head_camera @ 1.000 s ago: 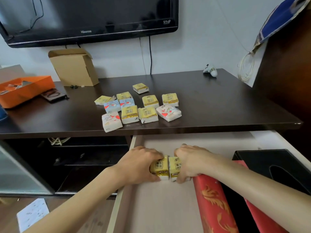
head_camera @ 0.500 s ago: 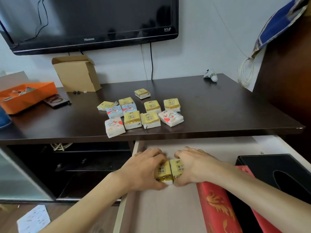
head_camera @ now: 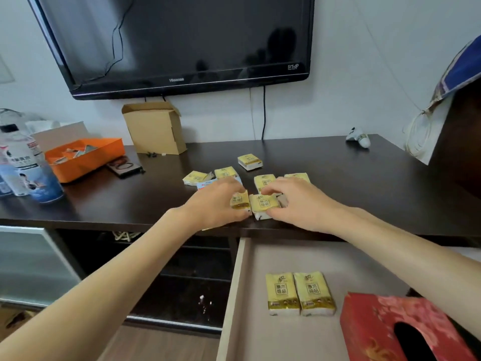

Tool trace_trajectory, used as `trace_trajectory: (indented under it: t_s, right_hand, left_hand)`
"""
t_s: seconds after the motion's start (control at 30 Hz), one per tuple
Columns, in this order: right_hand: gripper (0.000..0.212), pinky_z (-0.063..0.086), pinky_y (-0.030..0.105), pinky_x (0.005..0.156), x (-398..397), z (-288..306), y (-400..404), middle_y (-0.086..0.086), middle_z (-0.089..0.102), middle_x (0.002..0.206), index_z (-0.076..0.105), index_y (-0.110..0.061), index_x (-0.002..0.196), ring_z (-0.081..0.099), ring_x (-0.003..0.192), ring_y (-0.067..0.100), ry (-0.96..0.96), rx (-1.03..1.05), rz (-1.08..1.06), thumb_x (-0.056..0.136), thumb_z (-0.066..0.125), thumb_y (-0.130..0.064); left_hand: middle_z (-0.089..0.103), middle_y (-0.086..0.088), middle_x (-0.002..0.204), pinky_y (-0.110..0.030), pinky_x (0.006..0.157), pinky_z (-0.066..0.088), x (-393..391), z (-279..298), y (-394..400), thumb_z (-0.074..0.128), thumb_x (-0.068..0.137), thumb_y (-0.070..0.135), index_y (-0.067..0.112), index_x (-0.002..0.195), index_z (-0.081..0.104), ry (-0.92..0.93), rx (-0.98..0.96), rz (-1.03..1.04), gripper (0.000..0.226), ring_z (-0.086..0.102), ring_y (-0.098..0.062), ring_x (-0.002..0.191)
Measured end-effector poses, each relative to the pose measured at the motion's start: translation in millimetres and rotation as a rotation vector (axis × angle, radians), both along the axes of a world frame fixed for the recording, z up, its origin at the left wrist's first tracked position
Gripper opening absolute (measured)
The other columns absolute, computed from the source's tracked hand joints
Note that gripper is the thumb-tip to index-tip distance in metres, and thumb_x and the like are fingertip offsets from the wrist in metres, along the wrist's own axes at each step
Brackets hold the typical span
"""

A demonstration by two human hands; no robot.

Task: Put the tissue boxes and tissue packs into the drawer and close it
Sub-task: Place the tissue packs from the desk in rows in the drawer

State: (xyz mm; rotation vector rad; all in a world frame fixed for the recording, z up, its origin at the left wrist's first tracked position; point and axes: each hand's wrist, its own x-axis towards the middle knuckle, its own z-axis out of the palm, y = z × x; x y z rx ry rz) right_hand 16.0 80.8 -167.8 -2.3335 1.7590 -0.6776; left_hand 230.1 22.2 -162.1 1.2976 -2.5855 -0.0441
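Note:
Two yellow tissue packs [head_camera: 299, 293] lie side by side in the open pale-wood drawer [head_camera: 235, 282], beside a red tissue box [head_camera: 377, 316]. Several more small tissue packs [head_camera: 250, 161] are spread on the dark table [head_camera: 364, 188]. My left hand [head_camera: 216, 204] grips a yellow pack [head_camera: 240, 200] at the table's front edge. My right hand [head_camera: 299, 201] closes on the neighbouring yellow pack [head_camera: 263, 203]. Both packs still rest on the table. Other packs under my hands are partly hidden.
An open cardboard box [head_camera: 156, 128], an orange tray [head_camera: 86, 157], a dark wallet-like item [head_camera: 124, 166] and bottles [head_camera: 23, 168] stand at the table's left and back. A television [head_camera: 177, 40] hangs on the wall. A small white object [head_camera: 360, 138] lies at the back right.
Both hands let go of the two yellow packs in the drawer and rose to the table, where each now grips another yellow pack. The camera has tilted up.

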Motion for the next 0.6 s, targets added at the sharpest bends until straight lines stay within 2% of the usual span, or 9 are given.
trace_trajectory:
  t_s: [0.07, 0.13, 0.23, 0.3, 0.33, 0.4, 0.47, 0.53, 0.6]
  right_hand:
    - [0.039, 0.049, 0.047, 0.097, 2.9, -3.3, -14.9, -0.004, 0.063, 0.13, 0.067, -0.025, 0.126, 0.053, 0.123, 0.02, 0.124, 0.004, 0.004, 0.09, 0.07, -0.04]
    - [0.041, 0.047, 0.049, 0.101, 2.2, -7.9, -20.1, -0.004, 0.06, 0.138, 0.069, -0.023, 0.125, 0.049, 0.13, 0.021, 0.184, 0.045, 0.004, 0.091, 0.069, -0.045]
    - [0.027, 0.047, 0.047, 0.1, -4.2, -13.1, -18.1, -0.006, 0.057, 0.133, 0.067, -0.027, 0.107, 0.043, 0.131, 0.017, 0.198, 0.04, 0.038, 0.089, 0.069, -0.047]
    - [0.019, 0.045, 0.044, 0.1, -9.7, -12.6, -13.5, -0.01, 0.052, 0.129, 0.059, -0.031, 0.094, 0.037, 0.132, 0.014, 0.203, 0.041, 0.071, 0.088, 0.07, -0.045]
    - [0.019, 0.044, 0.043, 0.101, -11.3, -12.0, -11.3, -0.009, 0.051, 0.13, 0.056, -0.032, 0.091, 0.034, 0.134, 0.014, 0.213, 0.044, 0.09, 0.088, 0.07, -0.045]
    - [0.021, 0.043, 0.042, 0.102, -11.8, -10.3, -8.4, -0.005, 0.054, 0.135, 0.053, -0.032, 0.088, 0.032, 0.138, 0.014, 0.239, 0.059, 0.107, 0.086, 0.07, -0.044]
    - [0.023, 0.046, 0.039, 0.092, -10.5, -9.5, -6.6, -0.003, 0.057, 0.126, 0.053, -0.032, 0.087, 0.039, 0.132, 0.016, 0.248, 0.078, 0.09, 0.083, 0.071, -0.046]
    - [0.027, 0.047, 0.037, 0.079, -10.1, -9.0, -3.9, -0.008, 0.054, 0.109, 0.055, -0.032, 0.09, 0.046, 0.115, 0.015, 0.238, 0.064, 0.074, 0.08, 0.073, -0.05]
    - [0.031, 0.043, 0.036, 0.074, -11.1, -8.9, 2.2, -0.013, 0.051, 0.105, 0.057, -0.034, 0.095, 0.042, 0.108, 0.01, 0.235, 0.03, 0.088, 0.078, 0.075, -0.053]
  left_hand:
    - [0.057, 0.003, 0.137, -0.035, 0.096, 0.045, -2.5, -1.9, -13.6, 0.066, 0.083, 0.053, 0.021, 0.132, 0.058, -0.112, 0.057, 0.026, 0.059, 0.053, -0.019, 0.121]
    - [0.057, 0.002, 0.135, -0.036, 0.095, 0.046, -4.7, -2.7, -22.0, 0.067, 0.083, 0.051, 0.021, 0.127, 0.061, -0.131, 0.067, 0.008, 0.054, 0.054, -0.019, 0.12]
    - [0.054, 0.0, 0.138, -0.037, 0.098, 0.044, -7.6, -1.2, -25.7, 0.071, 0.081, 0.049, 0.022, 0.119, 0.065, -0.13, 0.076, -0.034, 0.046, 0.051, -0.022, 0.124]
    - [0.059, 0.002, 0.12, -0.036, 0.086, 0.046, -9.4, -1.0, -24.4, 0.073, 0.079, 0.05, 0.025, 0.113, 0.064, -0.14, 0.085, -0.055, 0.044, 0.054, -0.022, 0.112]
    - [0.058, 0.006, 0.109, -0.032, 0.076, 0.043, -10.1, -1.7, -23.5, 0.073, 0.078, 0.051, 0.026, 0.11, 0.061, -0.136, 0.095, -0.065, 0.042, 0.055, -0.02, 0.103]
    - [0.055, 0.009, 0.1, -0.027, 0.066, 0.036, -11.6, -2.3, -21.3, 0.074, 0.077, 0.05, 0.03, 0.105, 0.056, -0.118, 0.105, -0.084, 0.038, 0.053, -0.017, 0.093]
    - [0.055, 0.009, 0.1, -0.024, 0.063, 0.035, -12.1, -1.4, -17.9, 0.076, 0.076, 0.05, 0.033, 0.1, 0.052, -0.098, 0.101, -0.102, 0.037, 0.052, -0.015, 0.091]
    - [0.058, 0.008, 0.103, -0.024, 0.065, 0.038, -12.4, -0.5, -13.0, 0.077, 0.076, 0.05, 0.034, 0.1, 0.053, -0.075, 0.091, -0.114, 0.038, 0.054, -0.015, 0.094]
    - [0.062, 0.007, 0.109, -0.028, 0.071, 0.043, -11.2, 0.0, -7.0, 0.078, 0.074, 0.05, 0.031, 0.105, 0.058, -0.051, 0.065, -0.118, 0.041, 0.057, -0.016, 0.098]
